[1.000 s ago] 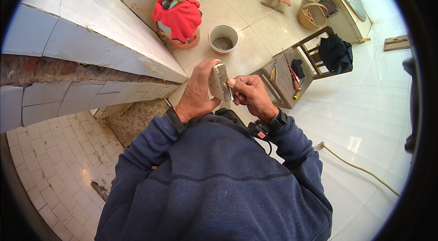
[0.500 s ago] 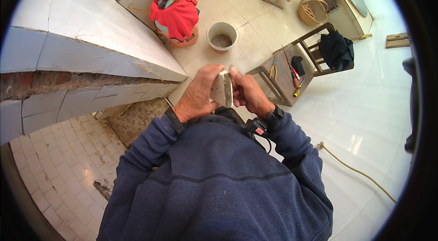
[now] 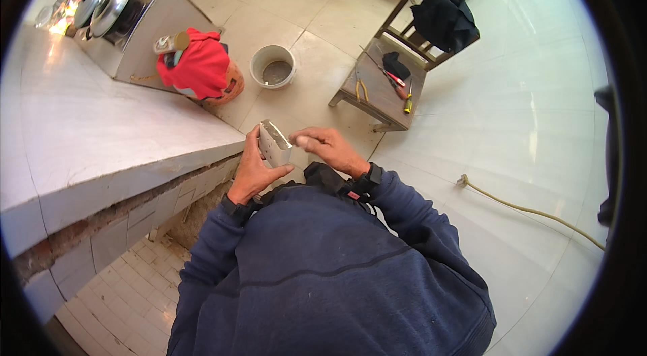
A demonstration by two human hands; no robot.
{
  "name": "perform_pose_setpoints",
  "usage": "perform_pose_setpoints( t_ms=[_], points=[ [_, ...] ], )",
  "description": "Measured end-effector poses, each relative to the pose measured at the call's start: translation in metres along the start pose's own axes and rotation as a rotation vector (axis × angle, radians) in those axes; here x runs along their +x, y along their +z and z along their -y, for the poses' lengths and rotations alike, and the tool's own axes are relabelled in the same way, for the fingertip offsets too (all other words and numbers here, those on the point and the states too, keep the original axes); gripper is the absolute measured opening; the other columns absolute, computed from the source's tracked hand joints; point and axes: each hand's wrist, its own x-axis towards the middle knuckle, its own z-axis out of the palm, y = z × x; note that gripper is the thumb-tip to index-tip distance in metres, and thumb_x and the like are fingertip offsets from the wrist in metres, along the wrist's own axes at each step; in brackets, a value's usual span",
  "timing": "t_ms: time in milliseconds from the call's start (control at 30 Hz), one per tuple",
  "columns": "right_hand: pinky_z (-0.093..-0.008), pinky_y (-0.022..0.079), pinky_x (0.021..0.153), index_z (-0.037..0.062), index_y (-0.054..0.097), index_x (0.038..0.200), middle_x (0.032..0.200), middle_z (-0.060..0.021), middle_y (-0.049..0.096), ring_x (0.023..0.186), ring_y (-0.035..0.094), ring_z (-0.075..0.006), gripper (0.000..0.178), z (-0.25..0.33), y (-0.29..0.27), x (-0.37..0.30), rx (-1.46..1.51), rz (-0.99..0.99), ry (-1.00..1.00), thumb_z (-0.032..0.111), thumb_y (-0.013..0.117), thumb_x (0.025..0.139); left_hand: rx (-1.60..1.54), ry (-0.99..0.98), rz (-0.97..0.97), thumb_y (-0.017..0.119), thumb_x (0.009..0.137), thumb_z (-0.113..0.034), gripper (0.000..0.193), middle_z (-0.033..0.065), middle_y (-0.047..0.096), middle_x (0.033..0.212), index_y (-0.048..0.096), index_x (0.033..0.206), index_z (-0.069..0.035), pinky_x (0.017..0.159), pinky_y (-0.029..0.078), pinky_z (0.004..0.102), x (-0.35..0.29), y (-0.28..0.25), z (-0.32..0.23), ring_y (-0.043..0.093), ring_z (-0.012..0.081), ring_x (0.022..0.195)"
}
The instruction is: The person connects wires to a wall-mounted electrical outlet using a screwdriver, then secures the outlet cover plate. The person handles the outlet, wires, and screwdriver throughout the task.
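My left hand [image 3: 253, 171] grips a small white tile piece [image 3: 275, 148], with its thumb along the near side and its fingers around the left edge. Grey mortar coats the tile's upper, far-facing side, and a few dark specks mark the white face. My right hand [image 3: 331, 148] is just right of the tile, holding nothing that I can see. Its fingers are loosely bent, with the tips close to the mortared edge; whether they touch it I cannot tell. Beyond both hands a white bucket [image 3: 258, 72] stands on the floor with grey mortar at its bottom.
To the left runs a white-tiled counter [image 3: 135, 134] with a broken front edge. A red cloth [image 3: 195, 70] covers a container by the stove. On the right, a wooden chair [image 3: 367, 90] bears pliers [image 3: 362, 86] and screwdrivers [image 3: 408, 101]. A yellowish cable [image 3: 526, 208] crosses the floor.
My right hand has come away from the tile and shifted right, while my left hand keeps hold. The tile has tilted, showing more mortar. The view has turned, bringing the stove into sight.
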Motion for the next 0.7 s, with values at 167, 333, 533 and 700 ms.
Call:
perform_pose_setpoints(
  t_ms=[167, 333, 533, 700],
  points=[
    [-0.0307, 0.049, 0.064, -0.0059, 0.073, 0.098, 0.076, -0.0061, 0.068, 0.07, 0.057, -0.01, 0.035, 0.013, -0.01, -0.006, -0.12, 0.011, 0.228, 0.029, 0.072, 0.097, 0.336, 0.104, -0.025, 0.094, 0.067, -0.029, 0.111, 0.0215, 0.046, 0.142, 0.029, 0.153, 0.001, 0.109, 0.045, 0.0441, 0.029, 0.033, -0.006, 0.05, 0.0346, 0.133],
    [-0.0299, 0.047, 0.059, -0.0054, 0.071, 0.096, 0.071, -0.0027, 0.064, 0.066, 0.056, -0.009, 0.032, 0.0, -0.026, -0.008, -0.041, -0.1, 0.284, 0.027, 0.07, 0.097, 0.286, 0.08, 0.088, 0.094, 0.068, -0.032, 0.11, 0.0209, 0.046, 0.144, 0.032, 0.153, 0.002, 0.109, 0.045, 0.043, 0.054, 0.048, -0.002, 0.05, 0.0319, 0.133],
    [-0.0274, 0.051, 0.061, -0.0035, 0.069, 0.108, 0.08, -0.0033, 0.067, 0.067, 0.06, -0.0099, 0.034, -0.017, -0.052, -0.003, 0.145, -0.124, 0.35, 0.03, 0.068, 0.099, -0.228, -0.155, 0.307, 0.064, 0.104, -0.037, 0.054, 0.0058, 0.065, 0.124, 0.052, 0.143, -0.001, 0.097, 0.048, 0.0299, 0.091, 0.026, 0.005, 0.06, 0.0134, 0.111],
    [-0.0261, 0.054, 0.067, -0.0019, 0.068, 0.114, 0.088, -0.0047, 0.069, 0.073, 0.064, -0.0103, 0.037, -0.01, -0.073, 0.007, 0.218, -0.035, 0.309, 0.033, 0.066, 0.101, -0.361, -0.337, 0.533, 0.064, 0.105, -0.04, 0.045, 0.0026, 0.07, 0.113, 0.062, 0.13, -0.002, 0.092, 0.05, 0.0286, 0.137, 0.011, -0.005, 0.063, 0.0103, 0.104]
  ],
)
